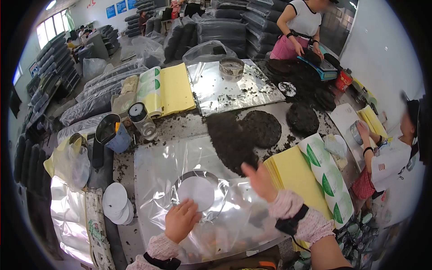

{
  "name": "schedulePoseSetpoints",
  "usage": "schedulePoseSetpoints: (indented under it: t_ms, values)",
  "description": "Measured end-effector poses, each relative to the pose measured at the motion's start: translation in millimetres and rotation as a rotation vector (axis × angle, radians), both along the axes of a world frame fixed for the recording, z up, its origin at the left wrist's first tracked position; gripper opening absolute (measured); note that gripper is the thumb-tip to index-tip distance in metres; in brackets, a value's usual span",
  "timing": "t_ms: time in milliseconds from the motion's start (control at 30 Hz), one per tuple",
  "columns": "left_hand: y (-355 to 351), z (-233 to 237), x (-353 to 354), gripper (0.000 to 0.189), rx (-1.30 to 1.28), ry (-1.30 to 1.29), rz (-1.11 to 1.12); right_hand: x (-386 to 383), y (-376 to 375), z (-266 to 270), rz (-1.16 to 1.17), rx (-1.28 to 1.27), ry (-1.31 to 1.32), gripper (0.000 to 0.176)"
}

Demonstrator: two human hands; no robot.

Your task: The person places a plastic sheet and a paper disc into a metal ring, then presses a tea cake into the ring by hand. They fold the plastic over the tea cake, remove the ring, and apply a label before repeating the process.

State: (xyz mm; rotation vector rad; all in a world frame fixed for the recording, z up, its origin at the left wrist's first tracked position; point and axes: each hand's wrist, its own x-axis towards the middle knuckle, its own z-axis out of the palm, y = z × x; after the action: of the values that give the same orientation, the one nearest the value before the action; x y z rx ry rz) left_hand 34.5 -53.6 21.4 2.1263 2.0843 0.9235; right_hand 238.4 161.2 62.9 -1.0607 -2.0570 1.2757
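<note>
A white round paper disc (196, 192) lies inside a metal ring (219, 183) on the clear plastic sheet (162, 157). My left hand (182, 219) rests at the disc's lower edge, fingers stretched out and touching or just above it. To the right, my right hand (262, 181) is raised with its fingers apart, close to the near end of a heap of dark, crumbly material (231, 141). Nothing shows in its fingers. Two dark round cakes, a larger one (262, 129) and a smaller one (302, 119), lie beyond the heap.
A stack of white discs (118, 203) lies at left, near a blue cup (118, 137) and a clear jar (143, 121). Yellow paper (297, 180) is at right. Behind stands a metal tray (234, 92) with another ring (231, 67). Two people work at the back and right.
</note>
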Motion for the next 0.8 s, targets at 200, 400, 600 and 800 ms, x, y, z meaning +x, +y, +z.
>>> schedulePoseSetpoints:
  t_ms: [200,400,600,800]
  values:
    - [-35.3,5.8,-16.0,0.042,0.142,-0.134,0.168,-24.1,-92.2,-59.1,0.556,0.710,-0.278,0.089]
    - [20.5,8.3,-28.1,0.127,-0.308,0.058,0.149,-48.9,-61.7,-11.3,0.579,0.691,-0.376,0.113]
    - [62.1,-17.9,-11.7,0.129,-0.664,0.396,0.193,-104.7,-72.4,-107.9,0.304,0.983,-0.811,0.100]
    - [69.3,-52.0,-26.6,0.130,-0.669,0.351,0.057,-102.4,-61.0,-123.5,0.461,0.714,-0.728,0.095]
